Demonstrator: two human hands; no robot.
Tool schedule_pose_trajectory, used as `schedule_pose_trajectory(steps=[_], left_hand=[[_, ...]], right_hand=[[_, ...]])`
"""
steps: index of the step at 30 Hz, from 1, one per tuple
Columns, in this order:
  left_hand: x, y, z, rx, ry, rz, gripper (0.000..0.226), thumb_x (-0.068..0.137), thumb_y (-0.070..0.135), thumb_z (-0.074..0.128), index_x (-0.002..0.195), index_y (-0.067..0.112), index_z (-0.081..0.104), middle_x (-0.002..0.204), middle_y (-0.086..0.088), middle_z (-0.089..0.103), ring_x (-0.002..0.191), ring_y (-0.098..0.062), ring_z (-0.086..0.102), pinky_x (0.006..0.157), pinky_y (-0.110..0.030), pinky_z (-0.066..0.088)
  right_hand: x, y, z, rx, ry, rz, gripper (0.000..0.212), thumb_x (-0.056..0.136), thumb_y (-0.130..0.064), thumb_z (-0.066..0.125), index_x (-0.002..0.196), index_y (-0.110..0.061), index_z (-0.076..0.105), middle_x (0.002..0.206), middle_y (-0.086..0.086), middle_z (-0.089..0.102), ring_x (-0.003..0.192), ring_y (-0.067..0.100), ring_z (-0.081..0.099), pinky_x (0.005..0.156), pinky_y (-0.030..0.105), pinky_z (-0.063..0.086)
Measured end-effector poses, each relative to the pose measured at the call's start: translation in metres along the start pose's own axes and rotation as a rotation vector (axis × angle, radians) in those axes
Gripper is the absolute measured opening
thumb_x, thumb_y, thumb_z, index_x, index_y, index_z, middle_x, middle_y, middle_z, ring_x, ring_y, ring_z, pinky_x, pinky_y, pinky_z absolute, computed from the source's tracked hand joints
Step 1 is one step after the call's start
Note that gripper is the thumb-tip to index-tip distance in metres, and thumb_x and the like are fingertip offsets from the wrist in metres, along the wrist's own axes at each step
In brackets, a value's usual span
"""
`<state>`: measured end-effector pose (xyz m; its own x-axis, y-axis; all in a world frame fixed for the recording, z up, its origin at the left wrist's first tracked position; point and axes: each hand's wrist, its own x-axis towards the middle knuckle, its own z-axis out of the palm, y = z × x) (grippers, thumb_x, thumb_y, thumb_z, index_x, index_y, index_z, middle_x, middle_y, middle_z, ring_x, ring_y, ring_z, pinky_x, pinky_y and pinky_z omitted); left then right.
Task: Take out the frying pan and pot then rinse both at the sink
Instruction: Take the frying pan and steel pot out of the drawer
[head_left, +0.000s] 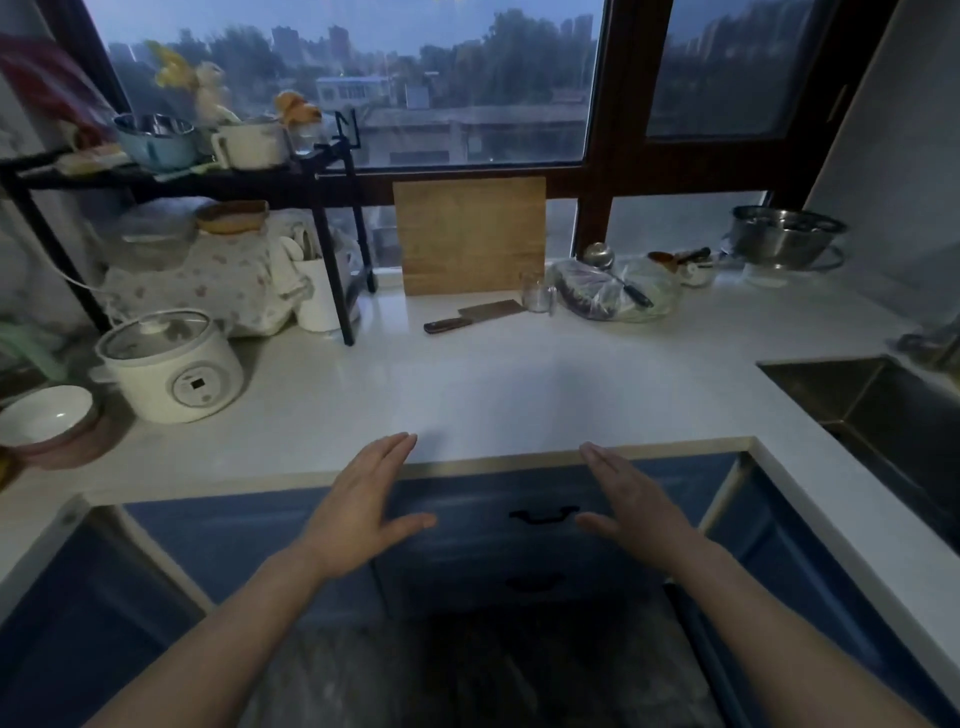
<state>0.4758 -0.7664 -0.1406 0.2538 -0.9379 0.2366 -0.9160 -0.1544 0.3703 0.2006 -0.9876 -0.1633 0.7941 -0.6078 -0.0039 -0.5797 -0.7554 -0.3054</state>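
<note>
My left hand (363, 506) and my right hand (631, 501) are held out flat, fingers apart, holding nothing, in front of the white counter's front edge (519, 457). Between them lies a blue drawer front with a black handle (543, 515); a second handle (535, 583) sits lower. Below, a dark open space (493, 670) is too dim to read. The steel sink (878, 410) is set into the counter at the right. No frying pan or pot is identifiable in view.
A cleaver (470, 317) lies before an upright wooden cutting board (470, 234). A white rice cooker (166, 366) and a bowl (44, 415) stand left, under a black rack (332, 218). Bagged vegetables (613, 291) and steel bowls (787, 236) sit back right.
</note>
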Motion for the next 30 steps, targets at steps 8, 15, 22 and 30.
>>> schedule_pose_trajectory(steps=[8,15,22,30], left_hand=[[0.027,-0.013,0.058,-0.022,-0.006,-0.021,0.098,0.077,0.071,0.052,0.152,0.017,0.021,0.156,0.000,0.025,0.142,-0.014,0.023,0.117,-0.028,0.020],[0.035,-0.034,0.124,-0.062,-0.021,-0.089,0.100,0.075,0.071,0.051,0.152,0.015,0.021,0.156,-0.003,0.024,0.142,-0.015,0.020,0.116,-0.027,0.016],[0.036,-0.057,0.168,-0.094,-0.043,-0.114,0.097,0.077,0.069,0.055,0.152,0.016,0.021,0.154,-0.001,0.027,0.140,-0.008,0.021,0.115,-0.024,0.016],[0.045,-0.078,0.200,-0.098,-0.053,-0.145,0.099,0.076,0.072,0.052,0.152,0.018,0.020,0.155,0.001,0.024,0.143,-0.013,0.020,0.118,-0.035,0.021]], right_hand=[[0.051,0.045,0.059,0.014,-0.034,-0.015,0.093,0.091,-0.048,0.064,0.158,-0.014,0.010,0.165,0.002,0.014,0.150,0.017,0.018,0.122,0.031,0.019],[0.079,0.083,0.126,0.045,-0.108,-0.016,0.091,0.092,-0.042,0.065,0.158,-0.012,0.010,0.165,0.003,0.012,0.151,0.017,0.015,0.123,0.034,0.018],[0.102,0.101,0.189,0.063,-0.170,0.010,0.089,0.092,-0.044,0.065,0.157,-0.011,0.014,0.164,0.008,0.016,0.150,0.023,0.018,0.121,0.036,0.021],[0.142,0.120,0.254,0.080,-0.247,0.059,0.093,0.089,-0.045,0.067,0.158,-0.016,0.012,0.164,0.008,0.017,0.148,0.027,0.024,0.116,0.038,0.028]])
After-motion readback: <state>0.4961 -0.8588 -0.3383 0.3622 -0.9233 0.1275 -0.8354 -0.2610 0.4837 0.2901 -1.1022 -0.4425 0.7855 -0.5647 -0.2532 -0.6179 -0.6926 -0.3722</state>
